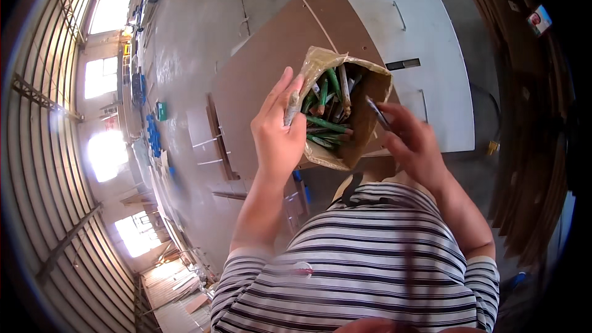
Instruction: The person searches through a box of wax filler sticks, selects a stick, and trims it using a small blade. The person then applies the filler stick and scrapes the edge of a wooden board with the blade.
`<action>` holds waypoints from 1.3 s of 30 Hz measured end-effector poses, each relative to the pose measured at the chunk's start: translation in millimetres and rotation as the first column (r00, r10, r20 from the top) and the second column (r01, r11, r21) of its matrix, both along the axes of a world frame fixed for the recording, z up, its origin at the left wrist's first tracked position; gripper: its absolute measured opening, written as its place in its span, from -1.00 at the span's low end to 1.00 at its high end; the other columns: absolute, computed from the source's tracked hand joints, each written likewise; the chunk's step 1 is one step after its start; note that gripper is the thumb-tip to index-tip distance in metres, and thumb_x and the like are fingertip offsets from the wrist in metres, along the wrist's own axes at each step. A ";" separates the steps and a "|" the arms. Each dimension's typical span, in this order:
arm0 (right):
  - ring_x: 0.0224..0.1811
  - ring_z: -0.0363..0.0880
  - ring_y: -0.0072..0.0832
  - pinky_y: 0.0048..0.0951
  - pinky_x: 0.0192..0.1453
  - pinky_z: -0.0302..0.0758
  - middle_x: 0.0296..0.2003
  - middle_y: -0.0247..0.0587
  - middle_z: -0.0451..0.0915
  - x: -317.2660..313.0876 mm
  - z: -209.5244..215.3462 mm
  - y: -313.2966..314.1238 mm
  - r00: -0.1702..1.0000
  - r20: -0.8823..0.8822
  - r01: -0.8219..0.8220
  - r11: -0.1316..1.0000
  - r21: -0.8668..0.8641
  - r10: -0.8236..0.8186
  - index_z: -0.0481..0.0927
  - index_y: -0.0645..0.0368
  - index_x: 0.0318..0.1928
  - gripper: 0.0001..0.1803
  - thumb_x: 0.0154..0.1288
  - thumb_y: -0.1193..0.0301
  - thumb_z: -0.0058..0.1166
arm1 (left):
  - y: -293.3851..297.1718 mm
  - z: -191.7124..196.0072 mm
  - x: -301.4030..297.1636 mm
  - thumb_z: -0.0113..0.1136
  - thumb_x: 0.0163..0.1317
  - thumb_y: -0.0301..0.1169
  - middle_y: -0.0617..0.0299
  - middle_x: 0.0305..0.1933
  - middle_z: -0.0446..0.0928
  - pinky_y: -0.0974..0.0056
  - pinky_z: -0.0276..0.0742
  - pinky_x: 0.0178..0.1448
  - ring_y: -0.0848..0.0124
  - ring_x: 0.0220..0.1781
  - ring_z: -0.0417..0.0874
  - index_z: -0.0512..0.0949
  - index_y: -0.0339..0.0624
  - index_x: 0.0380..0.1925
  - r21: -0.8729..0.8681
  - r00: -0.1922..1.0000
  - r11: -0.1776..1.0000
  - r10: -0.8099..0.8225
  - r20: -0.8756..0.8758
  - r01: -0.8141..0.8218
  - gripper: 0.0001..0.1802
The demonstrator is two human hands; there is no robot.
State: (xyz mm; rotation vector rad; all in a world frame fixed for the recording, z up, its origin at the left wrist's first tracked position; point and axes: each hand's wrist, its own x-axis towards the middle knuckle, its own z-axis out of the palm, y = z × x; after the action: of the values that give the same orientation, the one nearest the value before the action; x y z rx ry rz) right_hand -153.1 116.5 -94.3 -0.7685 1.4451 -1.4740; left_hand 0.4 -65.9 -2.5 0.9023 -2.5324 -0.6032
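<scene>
An open cardboard box (374,74) with clear tape on its flaps is tilted toward me. Inside lie several short green sticks (327,124) with brownish ends, along with some pale, worn ones. My left hand (279,126) is closed on the box's left side, its fingers stretched along the outside. A whitish, stick-like piece (291,108) shows beside that thumb; I cannot tell whether it is loose. To the right of the opening, my right hand (414,140) pinches a slim, dark, pen-like stick (377,113), which is partly blurred.
Beneath the box are a brown panel (265,55) with drilled holes and a white panel (431,18) with handles. Tall brown boards (524,148) stand at the right. Dark strips (217,139) lie to the left. Blue and green items line the far-left wall.
</scene>
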 end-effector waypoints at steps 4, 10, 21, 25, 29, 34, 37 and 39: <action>-0.37 0.68 0.03 -0.07 -0.32 0.58 -0.40 0.03 0.67 -2.0 7.2 -24.1 0.852 -0.499 0.127 0.987 -0.097 -0.159 0.49 0.26 0.03 -0.67 0.23 0.51 0.12 | 9.9 0.3 -8.1 0.07 0.02 -0.73 -0.02 0.29 0.55 0.23 0.64 0.06 0.08 0.12 0.71 0.61 -0.15 0.17 -0.108 0.993 0.988 -0.109 0.040 0.113 -0.37; -0.44 0.69 0.01 -0.11 -0.37 0.62 -0.49 0.04 0.67 -9.2 6.7 -57.9 0.609 -0.786 0.166 0.950 0.263 0.111 0.56 0.30 -0.31 -0.87 0.17 0.48 0.10 | 42.6 -0.1 -21.9 0.06 0.01 -0.77 -0.05 0.21 0.60 0.28 0.63 0.11 0.12 0.12 0.72 0.59 -0.21 0.18 -0.054 0.980 0.979 -0.197 0.023 0.198 -0.36; -0.53 0.67 -0.23 -0.24 -0.53 0.56 -0.49 -0.14 0.63 32.9 15.5 -18.2 0.655 -0.754 0.050 0.999 -0.018 -0.046 0.54 0.32 -0.06 -0.67 0.20 0.41 0.10 | 65.4 2.6 -37.8 -0.03 0.09 -0.81 -0.06 0.15 0.64 0.28 0.49 0.32 0.26 0.20 0.66 0.54 -0.46 0.15 0.297 0.979 0.954 0.025 -0.203 0.037 -0.45; -0.57 0.67 -0.27 -0.28 -0.59 0.56 -0.48 -0.14 0.62 26.0 32.7 -7.2 0.599 -0.800 -0.003 1.000 -0.013 -0.008 0.49 0.49 0.08 -0.56 0.23 0.45 0.01 | 71.1 13.0 -42.5 -0.03 0.15 -0.82 -0.13 0.22 0.57 0.22 0.46 0.38 0.20 0.26 0.61 0.47 -0.53 0.18 0.347 0.966 0.936 0.032 -0.255 0.060 -0.48; -0.58 0.65 -0.30 -0.30 -0.59 0.55 -0.45 -0.12 0.61 23.0 42.1 1.3 0.619 -0.785 -0.027 0.999 -0.045 -0.019 0.40 0.57 0.23 -0.43 0.23 0.48 -0.01 | 74.8 24.8 -49.0 -0.02 0.17 -0.83 -0.16 0.24 0.54 0.20 0.45 0.40 0.18 0.28 0.59 0.43 -0.55 0.19 0.337 0.968 0.941 0.064 -0.242 0.022 -0.49; -0.61 0.59 -0.36 -0.32 -0.58 0.49 -0.45 -0.17 0.60 22.6 43.0 6.1 0.603 -0.797 -0.019 0.999 -0.048 -0.027 0.38 0.50 0.29 -0.23 0.10 0.31 0.20 | 76.7 31.4 -51.3 -0.03 0.17 -0.84 -0.15 0.25 0.54 0.21 0.44 0.40 0.18 0.29 0.59 0.44 -0.54 0.16 0.326 0.962 0.945 0.063 -0.265 0.028 -0.51; -0.62 0.58 -0.37 -0.31 -0.58 0.49 -0.45 -0.18 0.60 25.6 43.4 6.1 0.580 -0.814 -0.034 0.997 -0.068 -0.036 0.38 0.50 0.30 -0.22 0.11 0.29 0.22 | 76.5 31.1 -47.6 -0.02 0.18 -0.83 -0.15 0.25 0.54 0.21 0.44 0.40 0.19 0.29 0.59 0.43 -0.54 0.16 0.357 0.956 0.934 0.081 -0.283 0.027 -0.51; -0.62 0.58 -0.37 -0.31 -0.59 0.49 -0.46 -0.18 0.60 25.5 43.9 6.0 0.561 -0.826 -0.042 0.996 -0.084 -0.046 0.38 0.49 0.31 -0.22 0.12 0.27 0.22 | 76.9 32.6 -48.9 -0.02 0.16 -0.82 -0.24 0.26 0.51 0.19 0.43 0.41 0.14 0.30 0.57 0.40 -0.54 0.16 0.324 0.962 0.946 0.064 -0.265 0.026 -0.50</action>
State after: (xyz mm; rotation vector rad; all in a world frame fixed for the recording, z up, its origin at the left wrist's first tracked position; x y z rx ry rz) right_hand -127.5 122.4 -50.5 -1.6892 2.0585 -1.2014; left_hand -48.5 10.9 30.0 0.8800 -2.2103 -1.0850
